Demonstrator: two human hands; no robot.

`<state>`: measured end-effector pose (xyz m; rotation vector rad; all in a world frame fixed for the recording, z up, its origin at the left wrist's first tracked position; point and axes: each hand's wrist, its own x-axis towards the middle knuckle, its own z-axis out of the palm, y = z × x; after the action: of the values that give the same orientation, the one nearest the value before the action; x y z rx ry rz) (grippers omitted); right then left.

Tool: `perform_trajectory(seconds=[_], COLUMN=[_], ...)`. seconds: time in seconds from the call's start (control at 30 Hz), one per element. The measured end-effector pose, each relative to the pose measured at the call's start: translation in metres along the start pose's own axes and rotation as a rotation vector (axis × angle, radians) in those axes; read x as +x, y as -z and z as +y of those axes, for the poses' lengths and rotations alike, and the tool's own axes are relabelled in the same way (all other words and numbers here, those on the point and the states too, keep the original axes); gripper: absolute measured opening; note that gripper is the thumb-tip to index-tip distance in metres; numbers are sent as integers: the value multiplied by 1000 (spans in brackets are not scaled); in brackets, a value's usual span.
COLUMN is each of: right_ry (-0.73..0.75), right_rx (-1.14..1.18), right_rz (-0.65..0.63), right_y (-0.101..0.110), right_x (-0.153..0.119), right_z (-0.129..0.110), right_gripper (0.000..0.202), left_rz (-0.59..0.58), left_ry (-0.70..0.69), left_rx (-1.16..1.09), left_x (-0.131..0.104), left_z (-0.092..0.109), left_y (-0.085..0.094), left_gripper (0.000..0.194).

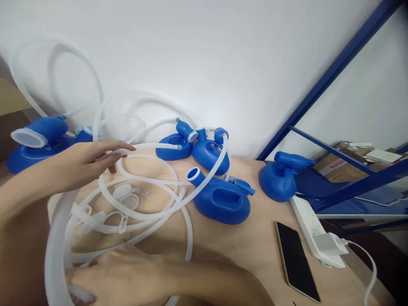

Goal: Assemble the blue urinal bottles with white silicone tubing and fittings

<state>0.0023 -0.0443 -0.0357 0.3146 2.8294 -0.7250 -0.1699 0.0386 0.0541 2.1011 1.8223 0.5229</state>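
Note:
My left hand [98, 159] reaches in from the left with fingers stretched out and apart, beside a coiled clear plastic hose [149, 145]; I cannot tell if it touches. Lower down, my right hand [117, 274] is curled palm down over the hoses, and a ribbed hose piece [81, 293] shows at its fingers, which are mostly hidden. A thicker ribbed hose [55, 250] rises close to my left forearm. Clear plastic caps with straps [123, 192] lie among the coils. A blue urinal bottle [223, 202] with a handle and white-rimmed neck lies right of them.
More blue urinal bottles stand by the wall [210, 155], at left [32, 155] and at right [277, 182]. A phone [296, 259] lies beside a white power strip [307, 221] with a plugged-in charger [330, 244]. A blue metal rack [334, 72] borders the table's right side.

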Motion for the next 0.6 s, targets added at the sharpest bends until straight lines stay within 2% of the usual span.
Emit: perform_trajectory(seconds=[0.13, 0.2, 0.3, 0.43, 0.53, 0.6], right_ry=[32, -1, 44, 5, -23, -63], right_rx=[435, 570, 775, 884, 813, 767], right_rz=[222, 334, 611, 922, 1008, 1023], right_y=[25, 39, 52, 53, 49, 48], right_x=[-50, -78, -115, -142, -147, -150], right_z=[6, 10, 18, 31, 37, 40], right_gripper=[49, 52, 44, 46, 53, 61], left_rz=[11, -43, -134, -184, -196, -161], left_ry=[-203, -244, -296, -412, -519, -542], left_rx=[18, 14, -78, -328, -404, -373], left_x=[-3, -9, -20, -30, -31, -30], left_z=[-17, -21, -20, 3, 34, 52], left_y=[-6, -7, -7, -10, -21, -31], left_gripper=[73, 72, 65, 61, 71, 68])
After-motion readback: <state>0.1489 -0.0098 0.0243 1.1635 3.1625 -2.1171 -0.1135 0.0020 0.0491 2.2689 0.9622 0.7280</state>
